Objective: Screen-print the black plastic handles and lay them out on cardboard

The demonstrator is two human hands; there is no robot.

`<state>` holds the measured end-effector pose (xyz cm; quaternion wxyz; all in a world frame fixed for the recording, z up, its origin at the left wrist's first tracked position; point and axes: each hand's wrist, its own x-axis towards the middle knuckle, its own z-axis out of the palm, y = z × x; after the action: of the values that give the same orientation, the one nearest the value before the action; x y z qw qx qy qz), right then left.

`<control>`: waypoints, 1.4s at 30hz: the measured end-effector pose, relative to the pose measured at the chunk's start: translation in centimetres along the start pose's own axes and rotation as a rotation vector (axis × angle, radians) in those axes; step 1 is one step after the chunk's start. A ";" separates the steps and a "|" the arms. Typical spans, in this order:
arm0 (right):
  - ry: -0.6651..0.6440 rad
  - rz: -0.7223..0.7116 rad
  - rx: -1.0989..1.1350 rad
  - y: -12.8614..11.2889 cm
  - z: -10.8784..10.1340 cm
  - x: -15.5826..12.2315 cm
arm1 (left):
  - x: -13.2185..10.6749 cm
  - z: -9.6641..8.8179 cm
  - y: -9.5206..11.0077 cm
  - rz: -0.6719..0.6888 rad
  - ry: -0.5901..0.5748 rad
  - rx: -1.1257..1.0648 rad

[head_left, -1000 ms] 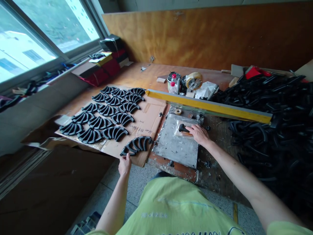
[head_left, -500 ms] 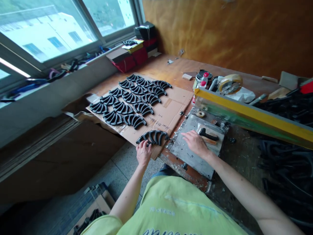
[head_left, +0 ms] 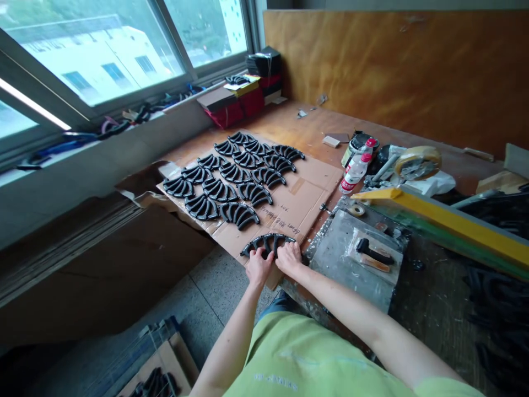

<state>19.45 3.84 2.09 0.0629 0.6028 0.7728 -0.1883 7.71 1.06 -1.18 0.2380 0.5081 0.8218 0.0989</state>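
Note:
Both my hands are at the near edge of a cardboard sheet (head_left: 308, 184), on a fan-shaped bunch of curved black pieces (head_left: 268, 241). My left hand (head_left: 259, 267) grips its left end and my right hand (head_left: 288, 259) grips its right end, hiding part of the bunch. Further along the cardboard lie several similar bunches (head_left: 219, 190) in tidy rows. To my right is a grey metal plate (head_left: 336, 259) with a black-handled tool (head_left: 373, 252) on it.
A long yellow bar (head_left: 448, 223) lies beyond the plate, with a heap of black pieces (head_left: 500, 215) at the right. A bottle (head_left: 355, 173) and a tape roll (head_left: 417, 163) stand on the wooden bench (head_left: 314, 124). A box of black pieces (head_left: 157, 380) sits on the floor at lower left.
My right hand has left the metal plate and joined my left hand on the curved bunch. The view has swung, putting the bench and cardboard further right.

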 end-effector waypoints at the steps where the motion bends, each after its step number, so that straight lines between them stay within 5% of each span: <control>1: 0.018 0.007 0.016 0.0 0.1 0.0 | 0.1 0.0 0.1 -0.001 0.007 -0.011; 4: 0.093 0.026 0.079 0.7 -0.3 0.8 | 1.1 -0.3 1.0 0.024 0.051 -0.043; 7: 0.167 0.093 0.160 2.2 -2.1 2.9 | 3.7 -1.0 4.2 0.115 0.105 -0.049; 13: 0.428 0.303 0.233 9.4 -7.9 10.2 | 12.3 -1.5 16.9 0.362 0.112 -0.054; 18: 0.594 0.459 0.178 17.8 -10.3 16.5 | 18.8 0.5 27.7 0.572 -0.002 -0.018; 23: 0.544 0.656 0.214 22.8 -10.5 21.6 | 24.2 3.6 33.7 0.700 -0.106 0.096; 29: 0.451 0.733 0.282 24.8 -10.6 25.9 | 29.3 6.6 35.8 0.754 -0.129 0.107; 34: 0.394 0.630 0.373 25.6 -11.9 27.8 | 31.3 7.0 35.9 0.746 -0.045 0.075; 38: 0.389 0.604 0.479 25.2 -12.8 26.7 | 29.6 6.9 33.9 0.756 0.040 -0.079; 42: 0.525 0.395 0.555 21.9 -11.9 20.9 | 24.4 6.9 29.4 0.751 -0.008 -0.207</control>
<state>36.40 31.58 1.53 -0.2658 0.7606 0.5524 -0.2136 25.24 35.62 -2.40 0.2386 0.7473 0.5632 0.2597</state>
